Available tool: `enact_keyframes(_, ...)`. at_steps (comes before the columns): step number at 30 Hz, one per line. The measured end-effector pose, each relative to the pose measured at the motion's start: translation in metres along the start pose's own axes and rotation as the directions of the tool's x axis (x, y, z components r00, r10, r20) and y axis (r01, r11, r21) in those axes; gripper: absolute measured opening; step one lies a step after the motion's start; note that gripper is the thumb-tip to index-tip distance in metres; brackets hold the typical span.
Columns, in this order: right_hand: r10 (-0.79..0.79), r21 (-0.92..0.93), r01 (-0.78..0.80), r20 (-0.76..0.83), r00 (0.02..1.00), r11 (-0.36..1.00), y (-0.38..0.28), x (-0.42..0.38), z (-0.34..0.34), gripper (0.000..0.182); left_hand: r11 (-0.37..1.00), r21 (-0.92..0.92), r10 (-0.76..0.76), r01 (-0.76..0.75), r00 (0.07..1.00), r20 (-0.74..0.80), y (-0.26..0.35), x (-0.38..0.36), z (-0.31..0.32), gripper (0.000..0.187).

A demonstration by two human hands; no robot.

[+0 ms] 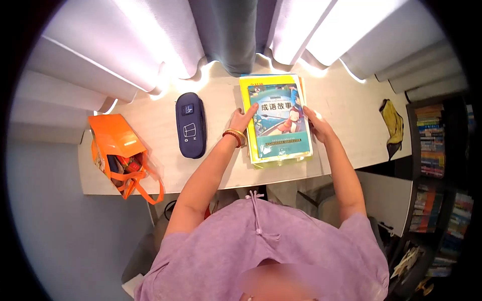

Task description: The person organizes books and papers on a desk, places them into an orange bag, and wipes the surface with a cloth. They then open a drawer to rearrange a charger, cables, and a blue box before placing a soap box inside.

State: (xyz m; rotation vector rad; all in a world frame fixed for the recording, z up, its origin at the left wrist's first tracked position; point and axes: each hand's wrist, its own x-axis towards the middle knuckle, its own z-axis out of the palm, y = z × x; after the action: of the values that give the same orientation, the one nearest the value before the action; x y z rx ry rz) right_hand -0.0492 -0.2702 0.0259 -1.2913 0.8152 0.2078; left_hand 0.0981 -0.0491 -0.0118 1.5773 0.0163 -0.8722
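Note:
A stack of books lies in front of me on the pale desk, topped by a teal picture-covered book point(281, 133) with Chinese characters. Beneath it a larger yellow book point(244, 93) shows along the top and left edges. My left hand point(242, 121) grips the stack's left edge, thumb on the top cover. On the opposite edge, my right hand point(317, 123) holds the stack with its thumb near the cover; its other fingers are partly hidden. Left of the stack lies a dark blue zip case point(191, 125).
An orange tote bag point(116, 138) with things inside stands at the desk's left end. A yellow and black pouch point(392, 125) lies near the right end. Curtains point(228, 35) hang along the back edge. A dark bookshelf point(437, 183) full of books stands at the right.

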Motion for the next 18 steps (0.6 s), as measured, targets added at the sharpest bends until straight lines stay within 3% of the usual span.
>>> enact_keyframes(2, 0.068, 0.13, -0.084, 0.122, 0.99, 0.988, 0.014, 0.003, -0.006, 0.058, 0.994, 0.001, -0.109, 0.109, 0.989, 0.097, 0.002, -0.005, -0.004, 0.086)
enact_keyframes(3, 0.072, 0.109, -0.081, 0.088, 0.994, 0.991, 0.023, 0.0, -0.005, 0.055, 0.983, -0.036, -0.174, 0.182, 0.97, 0.169, 0.0, -0.003, -0.008, 0.073)
enact_keyframes(5, 0.003, 0.126, -0.014, 0.085, 0.996, 0.992, 0.034, -0.013, 0.006, 0.053, 0.992, 0.008, -0.127, 0.127, 0.984, 0.121, -0.044, 0.027, -0.013, 0.072)
enact_keyframes(6, -0.061, 0.173, 0.04, 0.12, 0.991, 0.984, 0.04, -0.019, 0.014, 0.053, 0.995, -0.061, -0.073, 0.082, 0.989, 0.128, -0.001, -0.021, -0.005, 0.078)
enact_keyframes(7, -0.076, 0.243, 0.034, 0.165, 0.983, 0.969, 0.048, -0.019, 0.014, 0.053, 0.988, 0.115, -0.111, 0.105, 0.993, 0.038, -0.034, 0.006, -0.004, 0.083)
enact_keyframes(8, -0.117, 0.231, 0.086, 0.124, 0.985, 0.969, 0.053, -0.023, 0.02, 0.054, 0.971, 0.19, -0.162, 0.147, 0.984, 0.068, -0.024, -0.003, -0.001, 0.06)
enact_keyframes(9, -0.136, 0.206, 0.099, 0.173, 0.976, 0.974, 0.052, -0.026, 0.024, 0.05, 0.919, 0.385, -0.109, 0.091, 0.994, 0.025, -0.009, -0.016, -0.001, 0.067)
enact_keyframes(11, -0.136, 0.221, 0.103, 0.139, 0.981, 0.97, 0.037, -0.046, 0.051, 0.037, 0.965, 0.261, -0.023, 0.029, 0.999, -0.025, -0.024, -0.019, 0.003, 0.088)
enact_keyframes(13, -0.16, 0.268, 0.124, 0.117, 0.98, 0.955, 0.037, -0.05, 0.058, 0.031, 0.939, 0.328, 0.087, -0.106, 0.994, 0.073, -0.042, -0.008, 0.0, 0.089)
enact_keyframes(14, -0.167, 0.253, 0.126, 0.148, 0.975, 0.959, 0.036, -0.052, 0.06, 0.031, 0.917, 0.395, 0.05, -0.054, 0.999, 0.021, -0.013, -0.037, -0.008, 0.089)
enact_keyframes(16, -0.145, 0.279, 0.126, 0.045, 0.988, 0.952, 0.039, -0.061, 0.068, 0.03, 0.885, 0.435, 0.173, -0.166, 0.985, 0.025, 0.001, -0.056, -0.021, 0.094)
enact_keyframes(18, -0.173, 0.276, 0.147, 0.073, 0.982, 0.95, 0.023, -0.075, 0.087, 0.03, 0.866, 0.461, 0.231, -0.192, 0.972, -0.029, 0.041, -0.1, -0.038, 0.098)
